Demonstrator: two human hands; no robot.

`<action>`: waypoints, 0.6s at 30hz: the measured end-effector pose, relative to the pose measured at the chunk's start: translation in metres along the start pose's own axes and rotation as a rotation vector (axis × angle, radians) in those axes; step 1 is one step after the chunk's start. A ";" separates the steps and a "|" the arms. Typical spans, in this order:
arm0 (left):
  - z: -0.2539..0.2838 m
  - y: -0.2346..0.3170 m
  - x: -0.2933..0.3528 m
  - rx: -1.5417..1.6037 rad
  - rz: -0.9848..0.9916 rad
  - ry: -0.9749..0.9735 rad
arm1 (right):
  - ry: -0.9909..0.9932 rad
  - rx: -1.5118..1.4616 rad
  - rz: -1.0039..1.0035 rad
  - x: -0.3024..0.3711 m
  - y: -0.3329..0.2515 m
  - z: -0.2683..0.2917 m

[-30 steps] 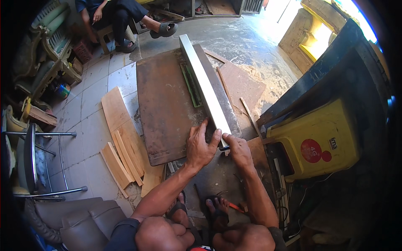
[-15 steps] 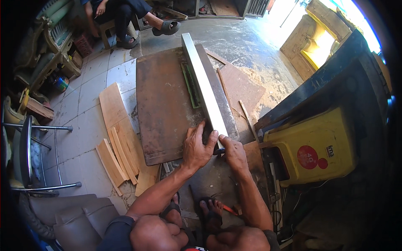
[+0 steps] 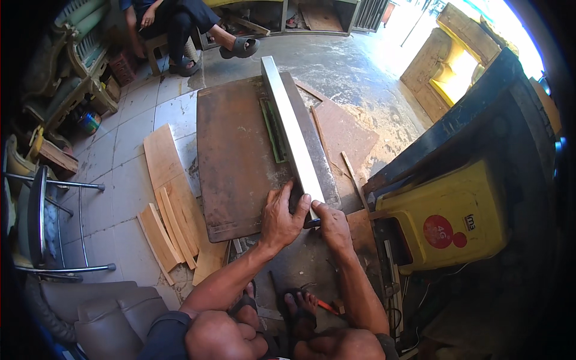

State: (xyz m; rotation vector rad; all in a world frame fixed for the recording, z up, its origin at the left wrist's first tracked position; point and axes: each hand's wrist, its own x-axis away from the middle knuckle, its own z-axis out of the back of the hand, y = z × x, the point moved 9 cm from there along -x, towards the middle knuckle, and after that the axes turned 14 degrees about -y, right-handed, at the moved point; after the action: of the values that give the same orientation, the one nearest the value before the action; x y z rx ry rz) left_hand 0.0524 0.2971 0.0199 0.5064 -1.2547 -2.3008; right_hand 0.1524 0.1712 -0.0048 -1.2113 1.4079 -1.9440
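We list: one long bar [image 3: 289, 129], smooth, bright metal; one table top [image 3: 231, 156], brown, matt, scuffed; pale boards [image 3: 162, 157], bare wood, smooth; one yellow shell [image 3: 474, 189], plastic-looking, smooth; chair tubes [image 3: 72, 270], glossy metal; floor tiles [image 3: 133, 150], smooth, stained.

In the middle of the frame, a long metal bar [image 3: 291, 126] lies lengthwise on a tabletop [image 3: 231, 150], just right of a slot [image 3: 267, 123]. At its near end are the left hand [image 3: 282, 216] and right hand [image 3: 333, 227]. Left of the tabletop, wooden strips [image 3: 159, 237] lie on and beside a board [image 3: 162, 156]. A person [image 3: 174, 30] sits at upper left.
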 end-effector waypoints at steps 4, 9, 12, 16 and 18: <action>0.000 0.002 0.001 -0.005 -0.028 -0.001 | -0.019 -0.076 0.011 -0.001 0.007 -0.001; -0.007 0.007 0.005 -0.094 -0.178 0.004 | 0.012 -0.319 0.005 0.009 0.015 0.006; -0.010 0.005 0.005 -0.103 -0.158 -0.029 | -0.064 -0.584 -0.014 0.003 0.034 0.002; -0.008 0.003 0.008 -0.167 -0.166 -0.023 | -0.197 -0.872 0.029 0.005 0.028 -0.010; -0.010 0.004 0.008 -0.174 -0.153 -0.044 | -0.238 -0.946 0.033 0.007 0.026 -0.013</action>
State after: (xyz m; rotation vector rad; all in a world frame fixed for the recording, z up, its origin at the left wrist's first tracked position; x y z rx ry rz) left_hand 0.0523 0.2841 0.0170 0.5083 -1.0556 -2.5339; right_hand 0.1345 0.1629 -0.0269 -1.6934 2.2649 -1.0137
